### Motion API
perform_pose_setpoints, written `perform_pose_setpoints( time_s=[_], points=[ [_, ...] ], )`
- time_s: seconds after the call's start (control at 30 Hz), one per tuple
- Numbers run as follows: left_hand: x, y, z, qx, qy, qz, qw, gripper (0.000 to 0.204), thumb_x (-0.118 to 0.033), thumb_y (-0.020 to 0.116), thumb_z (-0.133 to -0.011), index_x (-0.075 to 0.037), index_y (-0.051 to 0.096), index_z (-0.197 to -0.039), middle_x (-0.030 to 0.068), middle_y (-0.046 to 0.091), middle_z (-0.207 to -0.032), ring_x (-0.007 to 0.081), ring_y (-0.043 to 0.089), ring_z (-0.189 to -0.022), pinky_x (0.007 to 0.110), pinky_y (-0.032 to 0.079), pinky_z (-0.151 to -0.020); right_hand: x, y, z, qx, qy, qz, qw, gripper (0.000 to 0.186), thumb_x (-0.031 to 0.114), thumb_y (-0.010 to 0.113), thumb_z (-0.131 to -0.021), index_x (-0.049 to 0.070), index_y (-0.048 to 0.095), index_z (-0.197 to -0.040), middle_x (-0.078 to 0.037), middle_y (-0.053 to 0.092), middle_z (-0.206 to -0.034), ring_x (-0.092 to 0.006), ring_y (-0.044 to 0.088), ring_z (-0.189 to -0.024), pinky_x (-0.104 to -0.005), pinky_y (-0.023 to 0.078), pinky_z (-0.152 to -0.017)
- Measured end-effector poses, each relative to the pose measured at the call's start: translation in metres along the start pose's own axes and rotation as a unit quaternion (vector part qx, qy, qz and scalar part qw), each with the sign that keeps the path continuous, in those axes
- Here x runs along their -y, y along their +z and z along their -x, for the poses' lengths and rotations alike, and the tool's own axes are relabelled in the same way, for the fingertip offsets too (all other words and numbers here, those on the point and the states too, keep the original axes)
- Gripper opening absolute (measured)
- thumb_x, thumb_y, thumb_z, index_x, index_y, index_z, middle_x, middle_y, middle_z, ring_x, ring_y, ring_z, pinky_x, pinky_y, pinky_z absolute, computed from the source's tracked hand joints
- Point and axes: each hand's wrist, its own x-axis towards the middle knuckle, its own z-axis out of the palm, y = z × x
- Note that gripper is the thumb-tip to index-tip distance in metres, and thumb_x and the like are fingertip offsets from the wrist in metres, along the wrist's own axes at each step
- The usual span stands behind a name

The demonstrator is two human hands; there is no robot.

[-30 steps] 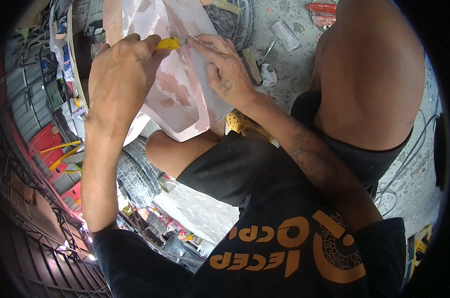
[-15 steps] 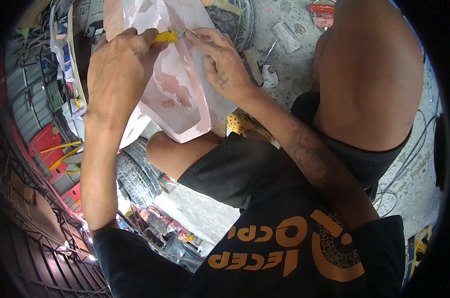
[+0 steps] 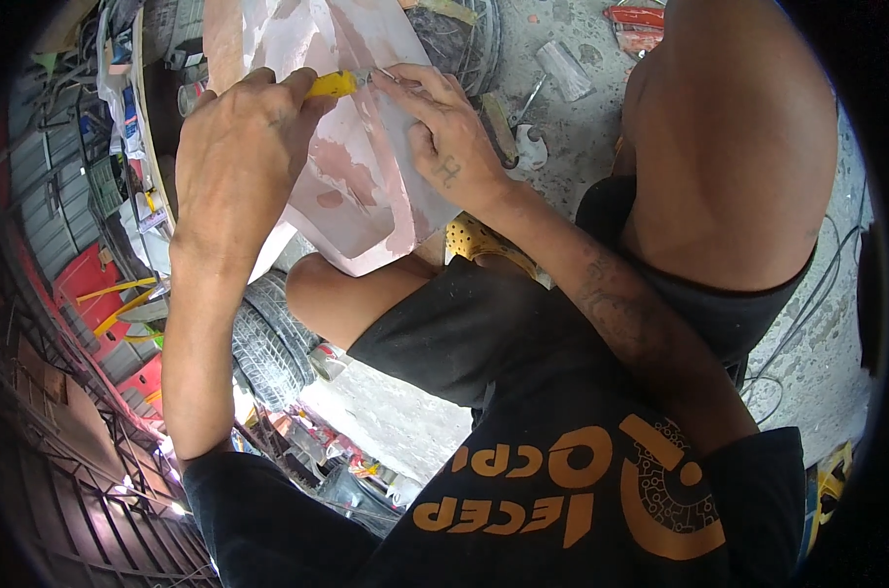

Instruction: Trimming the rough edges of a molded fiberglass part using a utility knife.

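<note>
A curved body panel [image 3: 346,176], patchy grey-white and dull pink, rests across in front of me, its narrower end near my leg. Over its upper part, my left hand [image 3: 239,147] is closed round a tool with a yellow handle [image 3: 333,85]; its short greyish end points right, toward my other hand. My right hand [image 3: 449,132] comes in from the right, fingertips at that end of the tool and close to the panel. A thin shiny edge shows at those fingertips, too small to name. The right thumb is bent inward.
Left of the panel are a can [image 3: 188,98] and cluttered shelving. Worn tyres [image 3: 268,338] lie below it, beside another can [image 3: 327,361]. On the concrete floor at right are a clear plastic-wrapped piece [image 3: 564,71], red items [image 3: 636,29] and dark cables [image 3: 817,304]. My yellow clog [image 3: 474,235] is under the panel.
Both hands and the yellow tool have shifted slightly toward me and to the right over the panel. The panel's near end sits a little farther away. The grip on the tool looks the same.
</note>
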Motion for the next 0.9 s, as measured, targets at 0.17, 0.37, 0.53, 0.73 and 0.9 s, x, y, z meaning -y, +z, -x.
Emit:
perform_pose_setpoints(
  time_s=[0.17,0.37,0.53,0.73,0.9],
  points=[
    [-0.004,0.000,0.003,0.004,0.005,-0.006,1.000,0.027,-0.032,0.067,-0.098,-0.012,0.073,-0.115,0.0149,0.067,-0.085,0.0371,0.067,-0.077,0.045,0.052,-0.068,-0.002,-0.002,0.005,0.000,-0.006,0.001,1.000,0.067,-0.009,0.047,-0.078,0.007,0.061,-0.141,-0.014,0.054,-0.139,-0.0367,0.054,-0.124,-0.0419,0.045,-0.111],
    [-0.008,0.001,0.007,0.003,0.001,-0.011,1.000,0.028,-0.032,0.066,-0.098,-0.011,0.073,-0.116,0.0148,0.067,-0.085,0.0373,0.066,-0.075,0.046,0.051,-0.068,0.001,-0.004,0.009,0.014,0.004,-0.002,1.000,0.067,-0.010,0.046,-0.078,0.008,0.061,-0.142,-0.014,0.054,-0.140,-0.0359,0.054,-0.125,-0.0419,0.045,-0.111],
    [-0.012,0.000,0.012,0.006,0.001,-0.007,1.000,0.029,-0.031,0.067,-0.098,-0.010,0.073,-0.116,0.0145,0.067,-0.085,0.0368,0.066,-0.074,0.045,0.051,-0.068,0.001,-0.005,0.013,0.021,0.005,-0.007,1.000,0.067,-0.010,0.048,-0.078,0.007,0.061,-0.141,-0.014,0.053,-0.140,-0.0347,0.055,-0.125,-0.0404,0.046,-0.110],
    [-0.019,-0.001,0.018,0.006,-0.007,-0.005,1.000,0.029,-0.030,0.067,-0.097,-0.009,0.073,-0.117,0.0135,0.067,-0.083,0.0354,0.065,-0.072,0.045,0.051,-0.071,0.004,-0.008,0.020,0.034,0.007,0.002,0.999,0.066,-0.011,0.049,-0.077,0.005,0.062,-0.140,-0.014,0.054,-0.139,-0.0335,0.057,-0.122,-0.0394,0.047,-0.109],
    [-0.025,-0.001,0.025,0.027,-0.012,0.010,1.000,0.027,-0.028,0.068,-0.097,-0.008,0.073,-0.115,0.0136,0.065,-0.079,0.0340,0.064,-0.069,0.043,0.048,-0.072,0.010,-0.013,0.029,0.037,0.012,-0.004,0.999,0.067,-0.011,0.049,-0.078,0.006,0.061,-0.141,-0.014,0.055,-0.138,-0.0338,0.057,-0.120,-0.0397,0.047,-0.107]
  ],
)
